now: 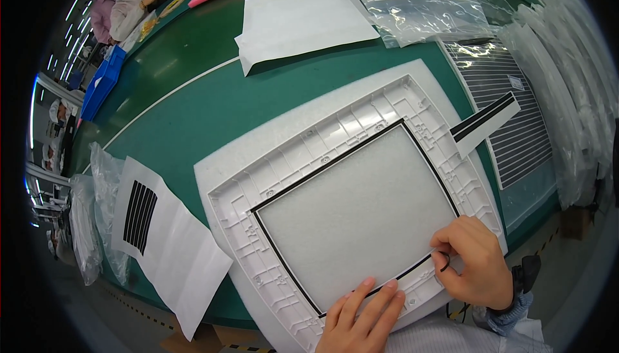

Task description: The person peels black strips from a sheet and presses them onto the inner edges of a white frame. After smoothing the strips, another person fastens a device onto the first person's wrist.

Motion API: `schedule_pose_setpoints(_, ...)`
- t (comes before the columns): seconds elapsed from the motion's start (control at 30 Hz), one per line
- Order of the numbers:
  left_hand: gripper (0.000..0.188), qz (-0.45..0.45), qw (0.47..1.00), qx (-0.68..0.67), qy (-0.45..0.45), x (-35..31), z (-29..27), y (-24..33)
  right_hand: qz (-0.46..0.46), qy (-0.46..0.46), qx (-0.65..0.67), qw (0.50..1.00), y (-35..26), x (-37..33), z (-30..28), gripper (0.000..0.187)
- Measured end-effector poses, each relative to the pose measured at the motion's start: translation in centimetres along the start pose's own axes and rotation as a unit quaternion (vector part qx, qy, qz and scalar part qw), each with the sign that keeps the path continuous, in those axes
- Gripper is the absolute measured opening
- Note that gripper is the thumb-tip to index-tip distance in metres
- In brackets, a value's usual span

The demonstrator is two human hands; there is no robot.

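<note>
A white plastic frame (298,152) with ribbed walls lies face down on a white foam pad (219,159). Black adhesive foam strips line the edges of its window. Along the near edge runs a black strip (414,267), whose right end curls up off the frame. My right hand (474,264) pinches that loose end between thumb and forefinger at the near right corner. My left hand (362,322) rests with fingers stretched out on the near edge, fingertips over the strip. The part of the strip under those fingers is hidden.
On the left lies a white backing sheet (180,259) with black strips, beside plastic bags (87,224). A short strip card (487,124) overlaps a larger striped sheet (516,134) at right, near stacked clear bags (567,95). White paper (303,21), a blue bin (103,85) and co-workers (132,5) are farther off.
</note>
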State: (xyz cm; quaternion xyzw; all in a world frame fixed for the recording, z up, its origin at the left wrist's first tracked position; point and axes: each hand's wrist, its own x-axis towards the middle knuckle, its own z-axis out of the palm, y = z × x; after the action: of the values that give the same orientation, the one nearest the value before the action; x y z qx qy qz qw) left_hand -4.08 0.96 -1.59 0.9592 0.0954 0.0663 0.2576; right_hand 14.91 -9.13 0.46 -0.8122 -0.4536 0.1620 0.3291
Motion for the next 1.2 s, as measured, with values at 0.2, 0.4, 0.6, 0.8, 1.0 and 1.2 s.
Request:
schedule_pose_setpoints(0.2, 0.039, -0.032, 0.998, -0.051, 0.018, 1.0, -2.1, 1.0, -0.008, -0.004, -0.042, 0.999, -0.6, 0.1, -0.4, 0.018)
schedule_pose_setpoints(0.4, 0.04, -0.02, 0.999, -0.046, 0.001, -0.2, 0.0, 0.2, 0.055, 0.012, -0.035, 0.998, 0.0, -0.6, -2.2, 0.021)
schedule_pose_setpoints(0.6, 0.04, -0.027, 0.997, -0.065, 0.013, 0.5, -1.2, 0.6, 0.07, 0.045, -0.01, 0.997, 0.8, -0.6, -2.2, 0.016)
schedule_pose_setpoints(0.8, 0.042, -0.016, 0.997, -0.057, 0.039, -0.3, 0.7, -0.1, 0.055, 0.054, -0.019, 0.997, 1.0, -0.5, -1.9, 0.013)
schedule_pose_setpoints(1.0, 0.043, -0.013, 0.997, -0.061, 0.047, -0.3, 0.9, -0.1, 0.053, 0.051, -0.047, 0.996, 1.2, -0.6, -1.8, 0.013)
schedule_pose_setpoints(1.2, 0.044, -0.01, 0.996, -0.066, 0.054, -0.2, 0.8, -0.1, 0.049, 0.051, -0.054, 0.996, 1.2, -0.7, -1.8, 0.012)
